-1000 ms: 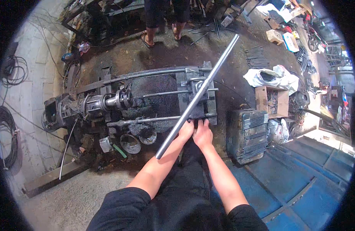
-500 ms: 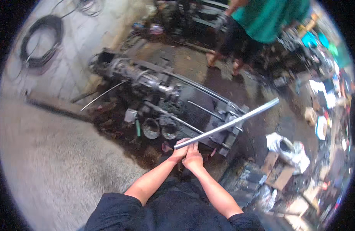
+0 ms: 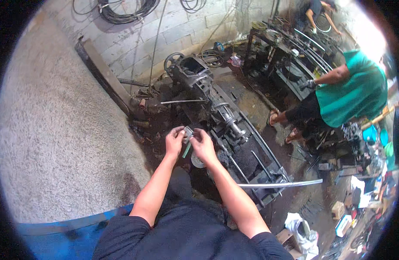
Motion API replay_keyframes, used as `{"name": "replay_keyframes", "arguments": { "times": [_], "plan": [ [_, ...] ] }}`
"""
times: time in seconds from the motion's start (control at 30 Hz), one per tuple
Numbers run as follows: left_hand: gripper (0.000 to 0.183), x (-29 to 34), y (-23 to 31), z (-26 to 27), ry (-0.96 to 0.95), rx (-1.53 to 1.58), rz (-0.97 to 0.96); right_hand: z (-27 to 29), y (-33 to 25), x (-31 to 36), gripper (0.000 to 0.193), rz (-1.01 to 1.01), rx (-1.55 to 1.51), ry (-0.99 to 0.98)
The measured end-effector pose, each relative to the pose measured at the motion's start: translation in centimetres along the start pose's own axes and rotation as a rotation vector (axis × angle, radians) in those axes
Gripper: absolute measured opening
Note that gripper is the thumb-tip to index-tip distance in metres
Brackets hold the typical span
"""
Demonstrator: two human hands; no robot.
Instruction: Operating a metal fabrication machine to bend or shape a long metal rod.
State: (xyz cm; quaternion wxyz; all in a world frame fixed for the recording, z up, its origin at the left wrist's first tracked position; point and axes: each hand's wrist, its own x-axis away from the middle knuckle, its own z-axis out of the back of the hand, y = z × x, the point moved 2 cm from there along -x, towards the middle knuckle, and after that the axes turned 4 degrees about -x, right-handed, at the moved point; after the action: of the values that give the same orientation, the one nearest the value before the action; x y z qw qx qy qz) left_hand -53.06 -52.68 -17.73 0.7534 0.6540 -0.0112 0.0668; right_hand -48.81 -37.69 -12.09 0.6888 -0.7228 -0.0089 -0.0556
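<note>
A small pale-grey boxy piece (image 3: 188,131) is between my two hands, in front of the machine. My left hand (image 3: 175,139) is closed, with its fingertips at the piece's left side. My right hand (image 3: 201,145) has its thumb and fingers bent against the other side. Just below the piece, between my hands, a green strip (image 3: 186,150) shows; I cannot tell whether the two are joined. A long silver metal bar (image 3: 290,184) lies across the near right end of the greasy lathe-like machine (image 3: 227,115), and neither hand touches it.
A person in a green top (image 3: 351,93) stands beyond the machine at a workbench (image 3: 290,71). Another person (image 3: 316,15) bends at the far back. A channel-shaped beam (image 3: 104,80) lies along the left. Cable coils (image 3: 126,15) hang on the wall. A white plastic bag (image 3: 302,236) sits at lower right.
My hands have let go of the silver bar, which now rests on the machine's end. They have moved left to the small grey piece. The view has turned, and the person in green appears further right.
</note>
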Motion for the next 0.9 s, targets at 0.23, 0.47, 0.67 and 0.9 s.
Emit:
{"name": "replay_keyframes", "arguments": {
  "times": [0.23,0.47,0.67,0.9],
  "plan": [
    [0.055,-9.1,2.3,0.0,0.003,0.229,-0.074,-3.1,2.9,-12.1,0.048,-0.147,-0.197,0.08],
    [0.039,-13.6,-0.1,1.1,-0.317,-0.027,0.002,-3.5,4.2,-15.5,0.053,-0.095,-0.034,0.15],
    [0.028,-11.9,-4.7,0.5,-0.558,-0.182,0.072,3.5,2.0,-4.6,0.044,-0.138,0.086,0.466],
    [0.024,-5.9,-6.2,-6.2,-0.645,-0.372,-0.071,13.0,1.2,18.5,0.008,0.12,0.147,1.172]
  ]
}}
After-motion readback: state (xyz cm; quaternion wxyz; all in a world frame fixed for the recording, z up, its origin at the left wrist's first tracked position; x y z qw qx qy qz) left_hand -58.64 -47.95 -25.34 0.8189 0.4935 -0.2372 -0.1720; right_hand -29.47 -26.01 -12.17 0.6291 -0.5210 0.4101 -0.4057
